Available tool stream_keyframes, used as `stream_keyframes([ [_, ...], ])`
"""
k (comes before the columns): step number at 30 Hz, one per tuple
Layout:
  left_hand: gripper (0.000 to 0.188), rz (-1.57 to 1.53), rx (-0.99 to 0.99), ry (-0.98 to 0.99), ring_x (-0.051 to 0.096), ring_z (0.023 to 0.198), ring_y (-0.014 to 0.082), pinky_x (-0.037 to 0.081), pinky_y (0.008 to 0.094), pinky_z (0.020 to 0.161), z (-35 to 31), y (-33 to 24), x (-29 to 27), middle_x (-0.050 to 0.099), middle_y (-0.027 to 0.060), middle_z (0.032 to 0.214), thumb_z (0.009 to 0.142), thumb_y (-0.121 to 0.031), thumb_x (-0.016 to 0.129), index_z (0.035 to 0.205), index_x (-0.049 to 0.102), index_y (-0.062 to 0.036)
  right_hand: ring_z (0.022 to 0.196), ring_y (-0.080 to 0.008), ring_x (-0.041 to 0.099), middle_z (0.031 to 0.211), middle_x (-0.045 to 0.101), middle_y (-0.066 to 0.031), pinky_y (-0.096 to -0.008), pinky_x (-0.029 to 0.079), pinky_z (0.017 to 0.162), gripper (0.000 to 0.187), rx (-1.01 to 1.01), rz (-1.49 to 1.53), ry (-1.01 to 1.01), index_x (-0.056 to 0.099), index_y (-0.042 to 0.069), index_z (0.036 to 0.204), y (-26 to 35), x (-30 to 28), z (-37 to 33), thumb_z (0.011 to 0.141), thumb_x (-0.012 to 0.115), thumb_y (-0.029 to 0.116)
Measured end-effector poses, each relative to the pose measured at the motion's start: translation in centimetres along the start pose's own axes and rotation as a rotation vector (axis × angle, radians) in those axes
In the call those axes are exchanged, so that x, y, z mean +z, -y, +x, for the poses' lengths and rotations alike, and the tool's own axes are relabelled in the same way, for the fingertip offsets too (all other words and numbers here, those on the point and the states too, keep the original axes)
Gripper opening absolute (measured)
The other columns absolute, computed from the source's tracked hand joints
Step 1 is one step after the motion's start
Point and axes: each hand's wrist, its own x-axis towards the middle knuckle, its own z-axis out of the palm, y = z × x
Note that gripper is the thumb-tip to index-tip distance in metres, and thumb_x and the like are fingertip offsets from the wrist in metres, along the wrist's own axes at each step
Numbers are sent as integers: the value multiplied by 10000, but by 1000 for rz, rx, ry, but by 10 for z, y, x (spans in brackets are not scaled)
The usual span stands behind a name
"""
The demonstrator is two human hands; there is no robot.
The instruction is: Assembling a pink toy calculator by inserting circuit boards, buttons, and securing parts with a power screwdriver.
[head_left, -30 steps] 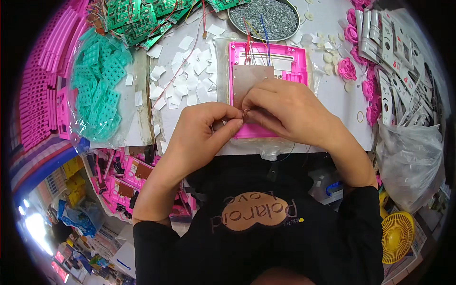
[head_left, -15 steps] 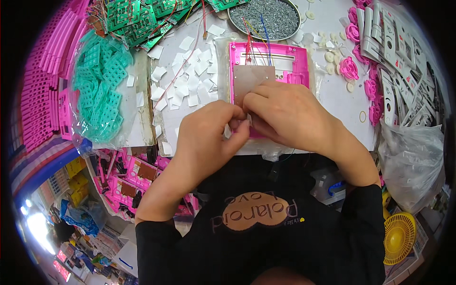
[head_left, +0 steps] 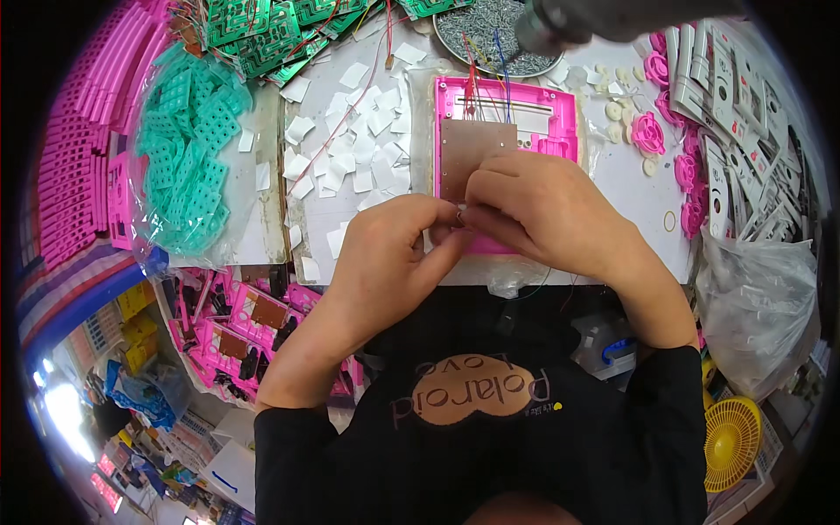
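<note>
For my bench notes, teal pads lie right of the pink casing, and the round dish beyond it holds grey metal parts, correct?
Not quite: the head view shows the teal pads left of the pink casing; the round dish beyond it does hold grey metal parts.

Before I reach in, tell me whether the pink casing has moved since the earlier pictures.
No, not noticeably: the pink casing keeps its place relative to the round tray just above it in the picture.

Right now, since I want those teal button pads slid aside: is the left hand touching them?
Apart. The head view shows it: white tabletop and loose white squares lie between the left hand and the teal button pads.
</note>
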Motion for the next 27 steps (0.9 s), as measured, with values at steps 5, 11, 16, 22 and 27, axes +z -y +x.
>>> stream_keyframes([
  [5, 125, 99, 7, -61, 614, 619, 254, 490, 361, 572, 4, -8, 9, 611, 94, 741, 808, -50, 705, 923, 660, -28, 814, -340, 608, 849, 604, -110, -433, 495, 701, 127, 3, 46, 35, 612, 35, 895, -11, 3, -3, 877, 713, 108],
  [11, 155, 124, 125, -118, 628, 653, 263, 492, 380, 581, 8, 1, 16, 612, 102, 770, 786, -14, 661, 939, 648, -30, 802, -344, 604, 835, 597, -121, -425, 488, 698, 129, -58, 77, -38, 608, 20, 891, -10, 4, -4, 879, 712, 95],
  [16, 136, 71, 21, -96, 508, 627, 116, 396, 279, 556, 4, -5, 1, 564, 31, 737, 819, -5, 678, 953, 664, -18, 801, -335, 610, 838, 619, -119, -418, 490, 706, 122, -19, 78, -3, 616, 12, 881, -17, -1, -6, 880, 711, 89],
  [22, 83, 36, 24, -109, 434, 615, 41, 338, 221, 548, 4, 0, 3, 523, -27, 709, 861, -9, 696, 938, 667, -15, 797, -329, 615, 841, 629, -118, -405, 493, 709, 108, -6, 114, -16, 623, 12, 884, -13, -3, -3, 883, 704, 84],
  [27, 51, -103, -69, -78, 457, 624, 43, 361, 218, 556, 2, -2, 4, 549, -26, 728, 881, -5, 685, 928, 667, -7, 798, -327, 620, 862, 638, -118, -400, 499, 692, 106, 0, 91, -133, 632, 18, 899, -17, 5, -10, 859, 720, 62],
])
